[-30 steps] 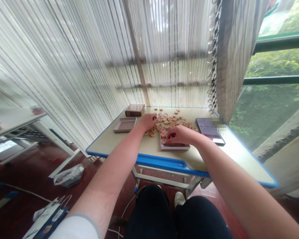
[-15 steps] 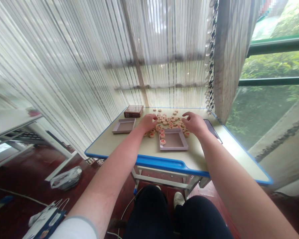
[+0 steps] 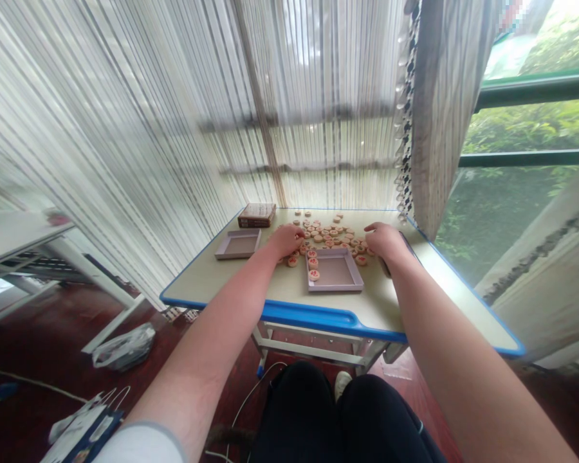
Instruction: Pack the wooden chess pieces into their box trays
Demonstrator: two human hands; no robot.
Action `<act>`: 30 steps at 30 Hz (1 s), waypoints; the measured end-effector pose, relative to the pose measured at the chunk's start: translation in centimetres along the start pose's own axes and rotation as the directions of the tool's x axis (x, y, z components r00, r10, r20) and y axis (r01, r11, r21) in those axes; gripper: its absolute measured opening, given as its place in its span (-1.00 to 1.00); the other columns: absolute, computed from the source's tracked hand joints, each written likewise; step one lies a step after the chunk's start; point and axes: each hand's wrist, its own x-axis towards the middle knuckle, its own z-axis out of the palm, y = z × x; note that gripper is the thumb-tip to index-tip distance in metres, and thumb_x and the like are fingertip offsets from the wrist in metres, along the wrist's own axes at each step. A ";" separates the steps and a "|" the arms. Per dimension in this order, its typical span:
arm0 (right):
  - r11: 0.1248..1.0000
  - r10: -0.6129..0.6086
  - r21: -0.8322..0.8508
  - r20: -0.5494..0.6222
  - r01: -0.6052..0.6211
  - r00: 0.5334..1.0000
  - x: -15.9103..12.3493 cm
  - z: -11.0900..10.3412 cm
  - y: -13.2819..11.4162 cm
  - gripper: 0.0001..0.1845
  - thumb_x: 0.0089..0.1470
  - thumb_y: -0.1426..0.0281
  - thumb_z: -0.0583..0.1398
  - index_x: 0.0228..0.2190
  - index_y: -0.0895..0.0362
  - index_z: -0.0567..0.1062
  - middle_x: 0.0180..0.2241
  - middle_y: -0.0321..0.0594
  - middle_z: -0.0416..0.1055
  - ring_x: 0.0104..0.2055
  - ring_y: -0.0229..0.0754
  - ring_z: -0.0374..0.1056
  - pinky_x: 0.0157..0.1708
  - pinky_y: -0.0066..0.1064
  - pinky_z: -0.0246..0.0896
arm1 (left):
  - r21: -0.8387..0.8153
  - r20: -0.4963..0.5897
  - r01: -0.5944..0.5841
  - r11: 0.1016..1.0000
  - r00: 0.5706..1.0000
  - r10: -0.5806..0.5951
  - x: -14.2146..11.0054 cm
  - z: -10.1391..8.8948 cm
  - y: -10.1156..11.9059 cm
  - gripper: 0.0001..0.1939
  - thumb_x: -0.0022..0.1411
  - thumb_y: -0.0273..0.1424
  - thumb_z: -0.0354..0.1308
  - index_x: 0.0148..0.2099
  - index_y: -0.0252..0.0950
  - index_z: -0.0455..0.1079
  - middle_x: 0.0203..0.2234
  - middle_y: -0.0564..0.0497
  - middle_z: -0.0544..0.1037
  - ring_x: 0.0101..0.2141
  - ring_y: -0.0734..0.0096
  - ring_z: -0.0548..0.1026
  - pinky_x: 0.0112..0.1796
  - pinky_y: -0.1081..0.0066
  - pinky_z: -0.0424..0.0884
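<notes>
Nearest, between the hands but closer in, sits a tray [image 3: 335,288] with three discs [image 3: 313,263] along its left wall. The left hand [image 3: 285,241] curls at the left edge of the pile [image 3: 330,235]; the right hand [image 3: 385,242], well apart, bends by its right edge. I cannot tell whether either grips a disc. Beyond the left hand, leftward, stands a box [image 3: 257,215].

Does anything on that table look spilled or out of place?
Only a jumble stands out: loose round pieces lie strewn mostly beyond the right-hand tray, while three red-marked pieces inside it line its left side.
</notes>
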 end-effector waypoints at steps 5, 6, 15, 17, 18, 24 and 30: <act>0.988 -0.033 0.151 -0.059 0.042 0.998 0.4 0.3 0.2 -0.43 -0.17 0.52 0.07 -0.04 0.21 0.42 -0.24 -0.04 0.49 -0.26 -0.11 0.39 -0.33 -0.42 0.21 | -0.035 -0.022 0.013 0.999 1.000 -0.013 0.1 0.0 0.1 -0.73 0.15 -0.43 0.01 -0.16 -0.26 0.50 -0.18 -0.04 0.53 -0.14 0.34 0.45 -0.04 0.38 0.31; 0.987 -0.065 0.140 -0.070 0.074 0.995 0.6 0.6 0.3 -0.44 -0.17 0.52 0.06 -0.04 0.21 0.43 -0.21 -0.05 0.49 -0.23 -0.11 0.39 -0.30 -0.43 0.22 | -0.039 -0.021 0.015 0.999 1.000 -0.016 0.1 -0.1 0.1 -0.73 0.15 -0.44 0.01 -0.16 -0.26 0.50 -0.18 -0.05 0.53 -0.15 0.34 0.45 -0.05 0.38 0.32; 0.960 -0.235 -0.118 0.151 0.254 0.960 -0.4 0.7 -0.7 -0.72 -0.13 0.36 0.14 -0.34 0.13 0.57 -0.38 -0.10 0.51 -0.31 -0.09 0.39 -0.33 -0.39 0.20 | -0.041 -0.007 0.041 0.998 0.999 -0.041 0.0 -0.2 0.2 -0.72 0.16 -0.43 0.00 -0.16 -0.25 0.50 -0.18 -0.06 0.54 -0.14 0.31 0.45 -0.06 0.35 0.33; 0.952 -0.210 -0.178 0.209 0.248 0.955 -0.9 0.1 -1.0 -0.75 -0.11 0.30 0.14 -0.43 0.15 0.57 -0.45 -0.08 0.49 -0.36 -0.09 0.38 -0.39 -0.37 0.18 | -0.032 -0.011 0.027 0.999 1.000 -0.028 0.0 -0.2 0.3 -0.72 0.16 -0.43 0.00 -0.16 -0.26 0.50 -0.18 -0.06 0.54 -0.14 0.30 0.45 -0.06 0.35 0.33; 0.949 -0.187 -0.205 0.239 0.238 0.953 -1.0 -0.2 -1.0 -0.74 -0.12 0.27 0.15 -0.46 0.15 0.56 -0.48 -0.07 0.49 -0.39 -0.09 0.38 -0.42 -0.37 0.17 | -0.027 -0.015 0.014 1.000 1.000 -0.015 0.0 -0.2 0.3 -0.72 0.16 -0.43 -0.01 -0.16 -0.27 0.50 -0.19 -0.06 0.54 -0.15 0.30 0.46 -0.06 0.35 0.33; 0.921 -0.104 -0.325 0.323 0.213 0.941 -0.8 -0.7 -0.5 -0.75 -0.17 0.23 0.17 -0.51 0.12 0.57 -0.51 -0.07 0.47 -0.44 -0.09 0.36 -0.49 -0.35 0.16 | -0.019 -0.030 -0.006 1.000 1.000 0.006 -0.1 -0.1 0.3 -0.72 0.17 -0.42 0.00 -0.17 -0.28 0.51 -0.20 -0.07 0.54 -0.17 0.29 0.46 -0.08 0.34 0.34; 0.898 -0.189 -0.312 0.362 0.310 0.913 -1.3 -0.9 -0.6 -0.76 -0.23 0.29 0.22 -0.43 0.06 0.59 -0.44 -0.12 0.49 -0.40 -0.09 0.37 -0.43 -0.34 0.19 | -0.023 -0.005 0.026 0.999 1.000 -0.026 0.0 0.0 0.1 -0.72 0.16 -0.42 0.00 -0.16 -0.26 0.50 -0.19 -0.05 0.53 -0.16 0.31 0.46 -0.06 0.35 0.33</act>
